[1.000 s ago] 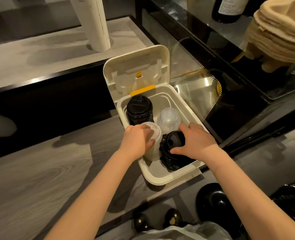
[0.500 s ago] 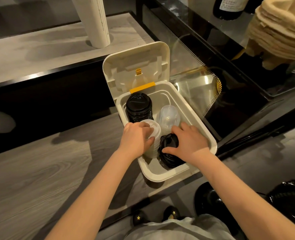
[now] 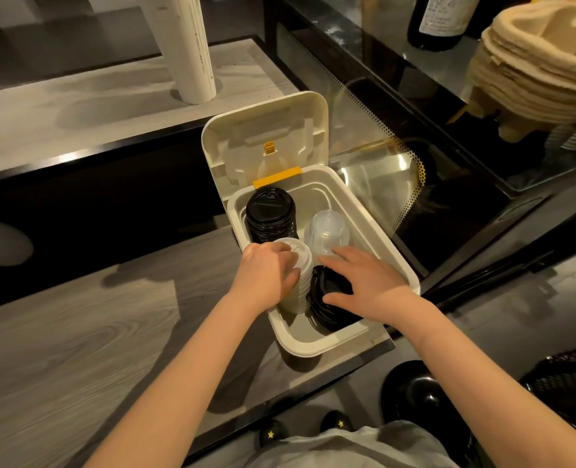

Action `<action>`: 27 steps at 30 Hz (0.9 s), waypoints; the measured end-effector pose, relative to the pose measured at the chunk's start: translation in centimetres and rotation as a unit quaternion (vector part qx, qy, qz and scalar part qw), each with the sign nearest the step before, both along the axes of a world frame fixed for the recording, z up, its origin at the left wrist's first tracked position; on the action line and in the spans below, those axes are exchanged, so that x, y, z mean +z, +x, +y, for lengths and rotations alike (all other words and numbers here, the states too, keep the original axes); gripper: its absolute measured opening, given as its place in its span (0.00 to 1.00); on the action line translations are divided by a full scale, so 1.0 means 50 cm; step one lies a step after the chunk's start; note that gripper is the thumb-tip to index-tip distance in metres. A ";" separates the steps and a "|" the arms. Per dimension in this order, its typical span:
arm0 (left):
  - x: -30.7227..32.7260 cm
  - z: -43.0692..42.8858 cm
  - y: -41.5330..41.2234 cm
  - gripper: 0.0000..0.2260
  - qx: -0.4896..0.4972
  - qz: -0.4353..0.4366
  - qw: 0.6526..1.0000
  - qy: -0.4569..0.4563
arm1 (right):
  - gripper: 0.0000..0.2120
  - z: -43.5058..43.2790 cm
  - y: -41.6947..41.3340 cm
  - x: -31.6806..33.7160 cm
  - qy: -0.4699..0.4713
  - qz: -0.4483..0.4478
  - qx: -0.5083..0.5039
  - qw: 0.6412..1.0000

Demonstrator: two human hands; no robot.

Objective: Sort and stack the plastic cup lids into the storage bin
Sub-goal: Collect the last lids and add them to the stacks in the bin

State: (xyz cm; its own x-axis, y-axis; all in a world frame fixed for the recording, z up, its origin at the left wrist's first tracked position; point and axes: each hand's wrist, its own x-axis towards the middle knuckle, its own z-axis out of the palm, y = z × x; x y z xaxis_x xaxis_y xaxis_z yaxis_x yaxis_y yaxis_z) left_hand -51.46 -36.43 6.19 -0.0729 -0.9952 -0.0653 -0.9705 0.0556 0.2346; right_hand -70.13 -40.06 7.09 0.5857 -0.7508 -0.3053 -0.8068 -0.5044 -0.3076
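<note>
A cream storage bin (image 3: 327, 346) with its hinged lid (image 3: 266, 143) flipped up sits on the wooden counter. Inside stand a tall stack of black lids (image 3: 270, 212) at the back left, a stack of clear dome lids (image 3: 328, 231) at the back right, a white lid stack (image 3: 300, 278) at the front left and a leaning black lid stack (image 3: 327, 298) at the front right. My left hand (image 3: 266, 275) grips the white stack from the left. My right hand (image 3: 367, 282) lies on the leaning black stack with fingers spread and nearly straight.
A white tube (image 3: 188, 49) stands on the raised shelf behind. A glass display case (image 3: 398, 184) flanks the bin on the right, with a pile of beige trays (image 3: 543, 59) and a dark bottle (image 3: 445, 18) on top. The grey counter (image 3: 77, 332) stretches to the left.
My right hand has flattened on the front black stack and pushed it lower in the bin. My left hand stays on the white stack.
</note>
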 end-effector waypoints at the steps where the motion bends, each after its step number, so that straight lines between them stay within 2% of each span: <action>1: -0.001 0.000 0.002 0.14 -0.006 0.003 1.000 -0.001 | 0.31 0.000 -0.001 -0.002 0.010 0.012 0.003 1.000; 7: -0.013 -0.017 0.006 0.14 -0.040 -0.004 0.999 0.034 | 0.33 -0.007 -0.009 -0.015 0.015 0.041 -0.059 0.997; 11: -0.014 -0.026 -0.005 0.12 -0.063 -0.060 0.996 0.028 | 0.33 -0.009 -0.005 -0.017 0.006 0.059 -0.049 0.997; 13: -0.013 -0.028 -0.010 0.12 -0.072 -0.067 0.994 0.039 | 0.31 -0.014 -0.008 -0.009 -0.003 0.024 -0.053 0.998; 16: -0.014 -0.022 -0.011 0.12 -0.075 -0.068 0.994 0.036 | 0.25 -0.040 -0.003 0.012 -0.056 -0.080 -0.059 0.993; 18: -0.016 -0.019 -0.009 0.12 -0.069 -0.063 0.995 0.026 | 0.25 -0.066 0.014 0.019 -0.097 -0.099 -0.036 0.990; 23: -0.015 -0.020 -0.009 0.15 -0.065 -0.049 0.997 0.017 | 0.24 -0.101 0.043 0.003 -0.109 0.019 0.046 0.993; 27: -0.003 -0.026 0.012 0.28 -0.007 0.011 0.999 -0.040 | 0.27 -0.090 0.038 -0.001 -0.104 0.034 0.032 0.993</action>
